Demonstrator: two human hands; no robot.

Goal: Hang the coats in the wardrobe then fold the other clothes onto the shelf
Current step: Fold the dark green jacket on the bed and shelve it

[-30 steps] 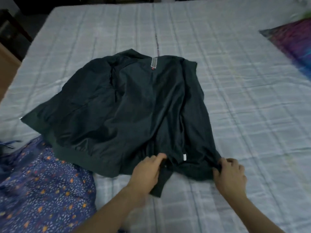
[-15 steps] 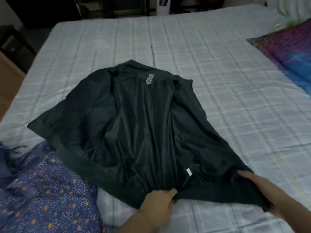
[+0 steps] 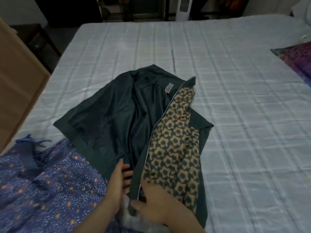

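Note:
A dark green jacket (image 3: 117, 118) lies on the bed with its shiny lining facing up and its collar label (image 3: 168, 87) at the far end. Its right front panel (image 3: 175, 145) is folded over the middle and shows a tan and dark flower pattern beside the zip. My left hand (image 3: 118, 180) rests with straight fingers on the lining near the hem. My right hand (image 3: 154, 206) holds the lower end of the patterned panel, with the thumb at the zip edge. Motion blur hides its fingertips.
A blue garment with small orange flecks (image 3: 50, 190) lies bunched at the near left, touching the jacket's hem. The bed sheet (image 3: 244, 115) is pale and checked. A purple pillow (image 3: 297, 59) sits at the right edge. A wooden panel (image 3: 16, 78) stands at the left, a white tower fan (image 3: 183, 9) beyond the bed.
My right hand has swung the jacket's right front panel over to the left, so its patterned side now shows. My left hand has let go of the hem and lies flat.

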